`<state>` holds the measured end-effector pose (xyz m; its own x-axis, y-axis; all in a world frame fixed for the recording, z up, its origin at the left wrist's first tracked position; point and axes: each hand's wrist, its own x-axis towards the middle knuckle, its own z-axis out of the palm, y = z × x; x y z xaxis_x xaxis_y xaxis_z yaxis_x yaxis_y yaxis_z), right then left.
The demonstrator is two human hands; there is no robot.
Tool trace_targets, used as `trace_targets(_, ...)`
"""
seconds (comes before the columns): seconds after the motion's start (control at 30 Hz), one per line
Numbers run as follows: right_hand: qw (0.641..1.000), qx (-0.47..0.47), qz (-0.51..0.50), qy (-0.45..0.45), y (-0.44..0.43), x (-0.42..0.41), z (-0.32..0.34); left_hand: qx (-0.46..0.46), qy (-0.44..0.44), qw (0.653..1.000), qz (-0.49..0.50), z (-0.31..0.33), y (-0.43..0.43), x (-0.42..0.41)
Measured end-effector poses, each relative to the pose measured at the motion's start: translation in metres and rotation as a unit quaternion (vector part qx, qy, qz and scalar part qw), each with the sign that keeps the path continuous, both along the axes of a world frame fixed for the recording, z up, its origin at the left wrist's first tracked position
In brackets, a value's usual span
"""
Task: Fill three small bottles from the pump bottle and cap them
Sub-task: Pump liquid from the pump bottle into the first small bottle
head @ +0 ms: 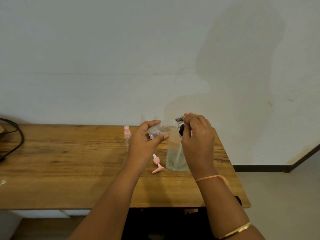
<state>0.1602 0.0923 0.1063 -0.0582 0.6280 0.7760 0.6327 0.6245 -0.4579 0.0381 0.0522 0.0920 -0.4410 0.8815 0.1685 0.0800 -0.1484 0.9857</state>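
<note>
My left hand point(147, 141) grips a small clear bottle point(160, 130), tilted on its side above the table. My right hand point(197, 135) pinches the black ribbed cap point(179, 119) at that bottle's neck. Right below stands the large clear pump bottle point(175, 155) with a black pump head point(181, 131), partly hidden behind my right hand. A small clear bottle with a pink spray top point(127, 135) stands upright behind my left hand. A loose pink pump top point(157, 164) lies on the table left of the large bottle.
The wooden table point(69, 170) runs against a white wall. A black cable point(17, 139) curves over its far left end. Something clear point(2, 182) shows at the left edge. The table's right edge point(232, 170) drops to the floor.
</note>
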Motion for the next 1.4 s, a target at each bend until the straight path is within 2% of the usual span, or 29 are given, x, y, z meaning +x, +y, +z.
trace_targets(0.3,1.0,0.014,0.004,0.003,0.004,-0.001,-0.021,-0.01,0.004,1.0,-0.008,-0.004,-0.001,0.0)
trace_targets(0.5,1.0,0.015,0.01,0.018,-0.001,0.0,-0.011,0.009,-0.01,1.0,-0.013,-0.002,-0.003,0.0)
trace_targets(0.67,1.0,0.012,-0.006,-0.012,-0.002,0.002,-0.001,0.015,-0.009,1.0,-0.004,-0.001,-0.002,0.001)
trace_targets(1.0,1.0,0.017,-0.001,-0.011,0.005,-0.001,-0.018,-0.004,0.014,1.0,-0.001,-0.008,-0.001,-0.001)
trace_targets(1.4,1.0,0.016,0.008,-0.007,0.0,0.002,-0.003,0.018,0.012,1.0,0.01,-0.006,-0.002,0.002)
